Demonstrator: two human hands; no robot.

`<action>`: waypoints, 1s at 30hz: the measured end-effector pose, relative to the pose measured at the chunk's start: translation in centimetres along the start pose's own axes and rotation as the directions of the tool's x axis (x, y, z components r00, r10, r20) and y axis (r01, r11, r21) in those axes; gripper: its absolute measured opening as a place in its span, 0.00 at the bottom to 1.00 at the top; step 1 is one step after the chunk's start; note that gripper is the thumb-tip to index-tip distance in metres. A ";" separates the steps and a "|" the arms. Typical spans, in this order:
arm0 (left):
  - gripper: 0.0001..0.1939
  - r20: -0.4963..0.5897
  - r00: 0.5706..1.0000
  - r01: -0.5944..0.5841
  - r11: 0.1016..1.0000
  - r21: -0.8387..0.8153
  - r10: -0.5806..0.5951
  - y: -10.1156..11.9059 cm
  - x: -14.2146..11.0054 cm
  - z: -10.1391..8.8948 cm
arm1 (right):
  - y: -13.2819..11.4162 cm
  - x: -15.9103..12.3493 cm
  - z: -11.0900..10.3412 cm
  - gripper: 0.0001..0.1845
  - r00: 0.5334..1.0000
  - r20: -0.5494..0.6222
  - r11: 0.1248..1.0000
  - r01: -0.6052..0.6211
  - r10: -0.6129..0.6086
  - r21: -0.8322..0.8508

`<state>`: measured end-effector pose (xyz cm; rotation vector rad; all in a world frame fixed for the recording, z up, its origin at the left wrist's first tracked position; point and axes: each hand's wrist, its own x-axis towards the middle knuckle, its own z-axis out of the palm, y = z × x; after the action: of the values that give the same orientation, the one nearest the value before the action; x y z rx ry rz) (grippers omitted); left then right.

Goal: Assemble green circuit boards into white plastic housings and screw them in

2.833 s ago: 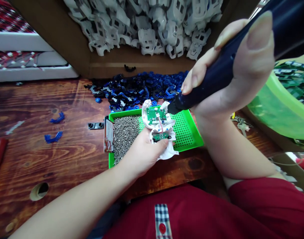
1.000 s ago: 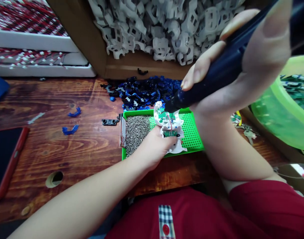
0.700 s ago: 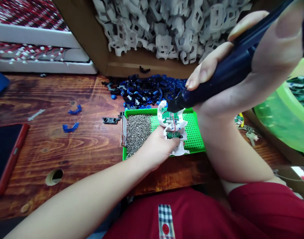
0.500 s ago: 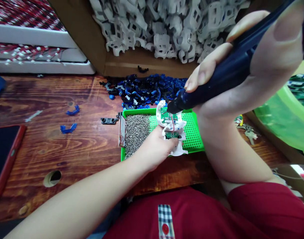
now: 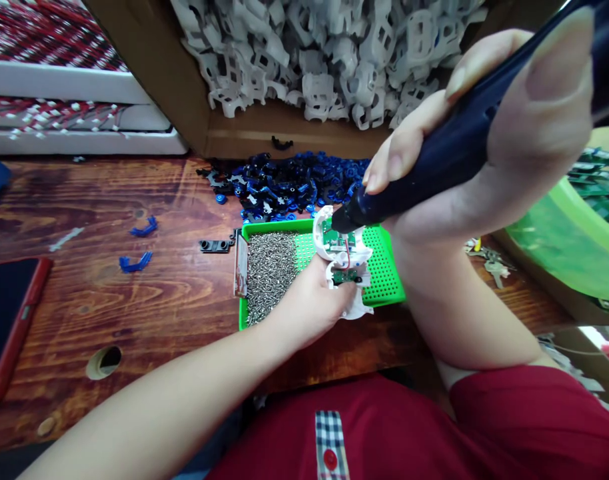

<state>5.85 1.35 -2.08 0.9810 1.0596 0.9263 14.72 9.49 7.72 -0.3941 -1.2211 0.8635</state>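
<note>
My left hand (image 5: 320, 293) is closed on a white plastic housing (image 5: 357, 308) that carries green circuit boards (image 5: 338, 235) and a red wire. The housing is held over a green tray (image 5: 397, 287). My right hand (image 5: 509, 153) wraps round a dark electric screwdriver (image 5: 434, 170), slanting down to the left. Its black nose meets the upper circuit board; the bit's very tip and any screw under it are hidden. Small metal screws (image 5: 269, 273) fill the left part of the tray, and its perforated right part lies beneath the housing.
Blue and black plastic parts (image 5: 294, 183) are heaped behind the tray, before a cardboard box (image 5: 194, 100) of white housings (image 5: 319, 90). At left lie a phone (image 5: 14, 320), blue clips (image 5: 144, 227) and a table hole (image 5: 103, 363). A green bowl (image 5: 549, 227) of circuit boards stands right.
The screwdriver and my right hand have shifted slightly left and down. The whole view has shifted a little. Both hands keep their hold.
</note>
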 end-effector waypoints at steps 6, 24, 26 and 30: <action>0.24 0.050 0.998 0.040 0.999 -0.018 -0.039 0.3 0.1 0.1 | 0.3 -0.7 -0.2 0.25 0.994 -0.091 0.997 0.060 -0.065 -0.053; 0.16 -0.068 0.993 0.062 0.916 -0.396 -0.097 1.1 0.7 0.3 | 5.9 -1.1 -8.1 0.15 0.994 -0.091 0.954 0.034 -0.063 -0.299; 0.18 -0.059 0.993 0.067 0.915 -0.399 -0.098 1.2 0.6 0.3 | 6.0 -1.0 -8.2 0.15 0.994 -0.090 0.956 0.036 -0.065 -0.291; 0.21 -0.043 0.993 0.086 0.911 -0.404 -0.113 1.4 0.6 0.3 | 6.7 -0.5 -8.7 0.16 0.984 -0.159 0.958 0.033 -0.081 -0.286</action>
<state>6.04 2.23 -0.89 0.5526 0.9149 1.0461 20.35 14.88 -0.12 -0.6464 -1.1935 0.5932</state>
